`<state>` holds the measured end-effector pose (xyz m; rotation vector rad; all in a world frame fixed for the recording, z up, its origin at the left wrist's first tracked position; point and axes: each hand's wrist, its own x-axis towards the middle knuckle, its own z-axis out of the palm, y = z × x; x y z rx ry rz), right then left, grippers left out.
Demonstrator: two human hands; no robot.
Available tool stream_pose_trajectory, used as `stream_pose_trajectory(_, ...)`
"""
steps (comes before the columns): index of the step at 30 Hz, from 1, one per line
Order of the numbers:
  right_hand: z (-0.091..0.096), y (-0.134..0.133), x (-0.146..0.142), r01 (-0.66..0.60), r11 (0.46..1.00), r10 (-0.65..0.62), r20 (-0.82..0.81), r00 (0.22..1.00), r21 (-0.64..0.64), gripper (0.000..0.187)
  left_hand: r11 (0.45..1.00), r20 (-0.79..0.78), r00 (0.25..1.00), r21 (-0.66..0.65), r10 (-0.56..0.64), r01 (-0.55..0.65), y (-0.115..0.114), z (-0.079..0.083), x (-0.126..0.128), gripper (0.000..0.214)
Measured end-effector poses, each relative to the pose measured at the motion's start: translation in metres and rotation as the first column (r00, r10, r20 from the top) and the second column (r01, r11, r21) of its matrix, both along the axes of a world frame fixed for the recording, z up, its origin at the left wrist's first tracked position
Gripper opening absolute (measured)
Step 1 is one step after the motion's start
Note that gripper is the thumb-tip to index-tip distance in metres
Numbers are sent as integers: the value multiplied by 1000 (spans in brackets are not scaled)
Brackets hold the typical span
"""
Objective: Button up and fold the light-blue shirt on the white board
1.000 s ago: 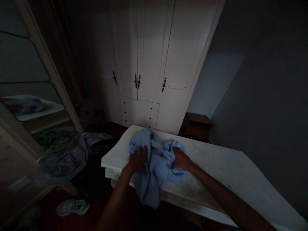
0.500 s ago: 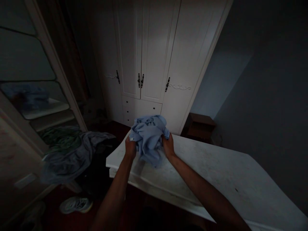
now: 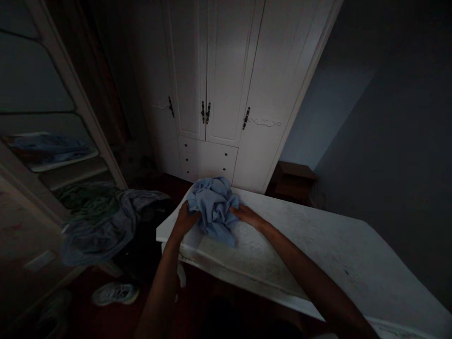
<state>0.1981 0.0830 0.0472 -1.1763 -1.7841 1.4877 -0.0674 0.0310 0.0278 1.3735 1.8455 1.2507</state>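
Note:
A crumpled light blue garment (image 3: 213,203) lies bunched near the far left corner of a white table (image 3: 318,254). My left hand (image 3: 186,219) grips its left side, fingers curled into the cloth. My right hand (image 3: 247,214) rests at its right edge, fingers pressed into the folds. Both forearms reach in from the bottom of the view.
A white wardrobe (image 3: 226,84) with dark handles stands behind the table. A brown bedside cabinet (image 3: 293,181) sits to its right. At left, grey and green clothes (image 3: 99,216) are heaped by a mirror frame (image 3: 70,94). A pale shoe (image 3: 115,293) lies on the dark floor.
The garment was gathered off the table's front edge, lifted in both hands, and now sits lower again on the far left corner of the table as a tighter bundle.

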Motion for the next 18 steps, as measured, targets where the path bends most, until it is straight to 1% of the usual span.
stream_pose_trajectory(2, 2, -1, 25, 12, 999, -10, 39, 999, -52, 58, 996, 31, 998, 72, 59, -61, -11, 0, -3, 70)
stream_pose_trajectory(3, 2, -3, 38, 27, 997, -24, 40, 999, -67, 59, 987, 2, 994, 125, 106, -105, -18, 2, -3, 66)
stream_pose_trajectory(5, 0, -8, 68, 65, 995, -65, 1, 998, -70, 60, 955, -81, 979, 249, 189, -164, -35, 10, 4, 47)
stream_pose_trajectory(6, -3, -13, 83, 86, 994, -89, -36, 995, -60, 60, 943, -101, 976, 294, 192, -155, -44, 15, 11, 35)
stream_pose_trajectory(7, -6, -19, 99, 122, 991, -125, -74, 989, -51, 60, 941, -100, 982, 314, 161, -122, -52, 20, 20, 27)
stream_pose_trajectory(9, -13, -34, 129, 227, 972, -232, -140, 963, -57, 60, 955, -54, 998, 297, 31, -13, -66, 30, 41, 27)
stream_pose_trajectory(10, -17, -43, 145, 294, 954, -301, -170, 938, -63, 61, 956, -32, 999, 288, -43, 50, -71, 33, 54, 27)
stream_pose_trajectory(12, -25, -61, 174, 425, 902, -431, -223, 874, -80, 60, 935, -5, 981, 302, -195, 187, -76, 35, 81, 27)
stream_pose_trajectory(13, -28, -71, 189, 485, 870, -490, -244, 837, -83, 58, 915, 0, 965, 317, -264, 250, -77, 33, 96, 27)
stream_pose_trajectory(15, -34, -90, 217, 591, 804, -584, -275, 764, -65, 52, 869, -1, 922, 335, -387, 365, -76, 24, 124, 27)
stream_pose_trajectory(18, -41, -119, 261, 696, 718, -665, -281, 692, 15, 45, 805, -27, 845, 291, -534, 518, -71, 3, 164, 27)
